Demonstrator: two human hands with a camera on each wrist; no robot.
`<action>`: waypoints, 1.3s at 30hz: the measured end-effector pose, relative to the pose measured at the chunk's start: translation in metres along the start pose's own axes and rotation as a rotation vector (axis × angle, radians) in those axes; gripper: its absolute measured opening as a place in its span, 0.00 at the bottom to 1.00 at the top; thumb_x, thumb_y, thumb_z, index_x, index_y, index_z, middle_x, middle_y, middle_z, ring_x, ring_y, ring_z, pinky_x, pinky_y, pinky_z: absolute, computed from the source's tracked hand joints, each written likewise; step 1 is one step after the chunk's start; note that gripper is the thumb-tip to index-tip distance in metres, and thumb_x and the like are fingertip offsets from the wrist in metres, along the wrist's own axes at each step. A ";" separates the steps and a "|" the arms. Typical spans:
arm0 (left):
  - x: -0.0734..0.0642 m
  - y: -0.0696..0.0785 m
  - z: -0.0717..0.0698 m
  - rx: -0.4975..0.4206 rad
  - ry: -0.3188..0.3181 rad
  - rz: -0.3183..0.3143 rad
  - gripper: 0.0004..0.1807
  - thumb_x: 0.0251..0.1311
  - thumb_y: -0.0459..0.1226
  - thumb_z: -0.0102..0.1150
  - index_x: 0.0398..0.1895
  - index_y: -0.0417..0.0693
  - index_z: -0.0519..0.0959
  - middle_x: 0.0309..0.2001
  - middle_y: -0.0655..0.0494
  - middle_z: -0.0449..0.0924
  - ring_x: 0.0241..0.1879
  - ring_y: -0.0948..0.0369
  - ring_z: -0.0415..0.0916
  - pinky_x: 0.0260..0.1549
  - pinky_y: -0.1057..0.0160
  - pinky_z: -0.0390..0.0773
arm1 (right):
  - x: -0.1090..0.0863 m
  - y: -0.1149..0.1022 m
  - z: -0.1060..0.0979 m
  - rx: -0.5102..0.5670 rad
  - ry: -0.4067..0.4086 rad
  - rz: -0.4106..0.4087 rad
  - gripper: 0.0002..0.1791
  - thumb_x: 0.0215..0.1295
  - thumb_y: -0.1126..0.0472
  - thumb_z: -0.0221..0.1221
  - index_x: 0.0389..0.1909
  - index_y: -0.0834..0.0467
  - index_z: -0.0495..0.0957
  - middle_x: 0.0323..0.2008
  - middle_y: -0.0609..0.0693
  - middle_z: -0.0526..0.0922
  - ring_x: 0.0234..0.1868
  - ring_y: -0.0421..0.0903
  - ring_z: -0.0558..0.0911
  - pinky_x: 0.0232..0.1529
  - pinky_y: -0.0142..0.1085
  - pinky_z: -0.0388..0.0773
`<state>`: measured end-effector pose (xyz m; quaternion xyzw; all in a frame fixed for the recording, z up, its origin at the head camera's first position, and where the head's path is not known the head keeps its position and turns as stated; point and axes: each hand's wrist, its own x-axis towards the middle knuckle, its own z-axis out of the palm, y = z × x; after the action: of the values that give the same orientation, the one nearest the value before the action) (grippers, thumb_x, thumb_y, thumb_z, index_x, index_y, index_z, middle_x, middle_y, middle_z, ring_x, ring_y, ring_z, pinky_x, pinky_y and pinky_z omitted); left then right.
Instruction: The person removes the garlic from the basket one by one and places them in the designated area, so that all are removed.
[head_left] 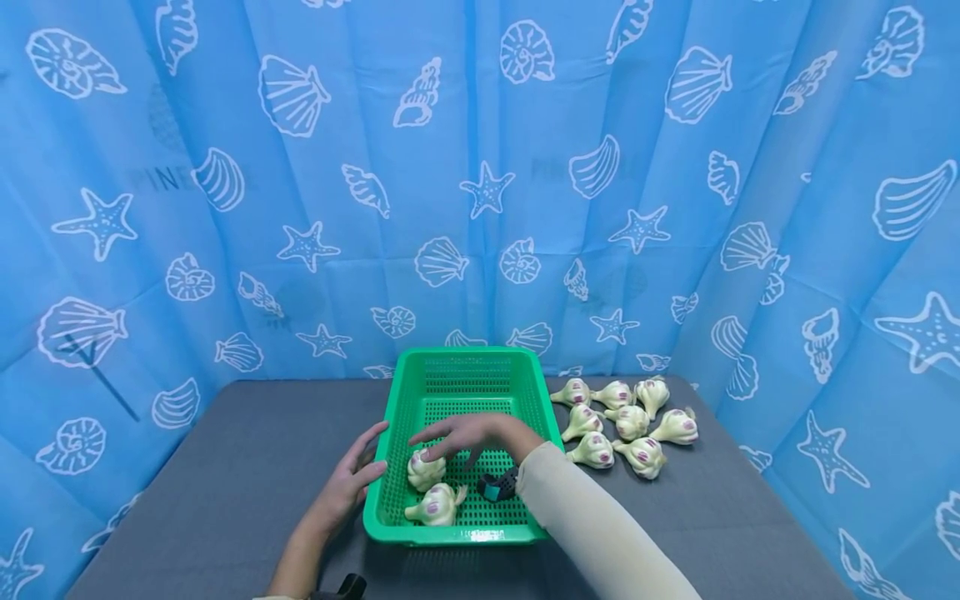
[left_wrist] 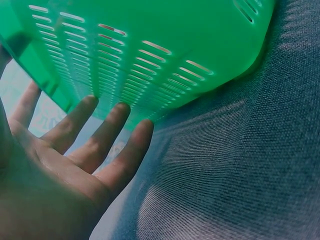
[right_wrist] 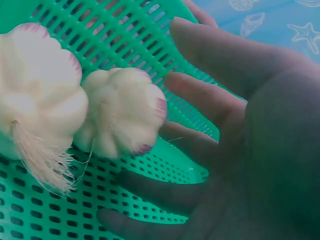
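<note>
A green plastic basket (head_left: 427,535) with slotted walls stands on the table, holding two garlic bulbs near its front left corner. My right hand (head_left: 474,433) reaches in over the far garlic bulb (head_left: 424,475). In the right wrist view its fingers are spread, with fingertips (right_wrist: 175,80) right beside that bulb and no grip round it. The nearer garlic bulb (head_left: 433,507) lies in front, its stem pointing left. My left hand (head_left: 345,485) is at the basket's left side, thumb by the rim. In the left wrist view its straight fingers (left_wrist: 102,135) reach along the outer wall (left_wrist: 200,25).
Several garlic bulbs (head_left: 630,422) lie grouped on the grey table (head_left: 255,467) right of the basket. A blue curtain (head_left: 480,208) with white shell prints hangs behind and at both sides. A dark strap device (head_left: 497,487) sits at my right wrist.
</note>
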<state>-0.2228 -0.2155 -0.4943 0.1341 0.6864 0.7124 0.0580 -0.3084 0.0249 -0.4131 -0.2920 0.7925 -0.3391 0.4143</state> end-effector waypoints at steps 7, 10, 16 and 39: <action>0.000 0.000 -0.001 0.019 -0.026 0.042 0.34 0.72 0.35 0.46 0.77 0.50 0.46 0.73 0.31 0.46 0.65 0.35 0.57 0.49 0.48 0.76 | 0.005 -0.002 0.005 -0.031 -0.010 0.027 0.26 0.68 0.48 0.60 0.66 0.38 0.71 0.68 0.47 0.66 0.65 0.52 0.68 0.50 0.54 0.75; 0.000 0.000 -0.001 0.018 -0.039 0.048 0.34 0.73 0.35 0.45 0.78 0.49 0.46 0.73 0.32 0.44 0.66 0.35 0.55 0.50 0.48 0.75 | 0.007 -0.004 0.007 -0.047 -0.035 0.045 0.24 0.68 0.50 0.60 0.65 0.36 0.72 0.67 0.46 0.66 0.65 0.52 0.68 0.50 0.52 0.76; 0.000 0.001 -0.001 0.015 -0.031 0.037 0.34 0.73 0.35 0.45 0.77 0.51 0.47 0.74 0.33 0.44 0.67 0.36 0.54 0.50 0.49 0.75 | 0.008 -0.006 0.009 -0.055 -0.074 0.063 0.22 0.70 0.54 0.59 0.64 0.38 0.74 0.67 0.46 0.66 0.61 0.52 0.73 0.47 0.50 0.78; 0.001 -0.002 -0.003 -0.006 -0.061 0.070 0.34 0.73 0.33 0.44 0.78 0.46 0.45 0.73 0.31 0.44 0.67 0.35 0.52 0.49 0.55 0.76 | -0.004 0.007 -0.001 0.027 0.059 0.001 0.18 0.64 0.67 0.62 0.55 0.58 0.75 0.47 0.51 0.72 0.46 0.50 0.77 0.42 0.52 0.79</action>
<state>-0.2245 -0.2178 -0.4966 0.1795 0.6770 0.7117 0.0543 -0.3089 0.0328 -0.4162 -0.2760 0.7998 -0.3580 0.3949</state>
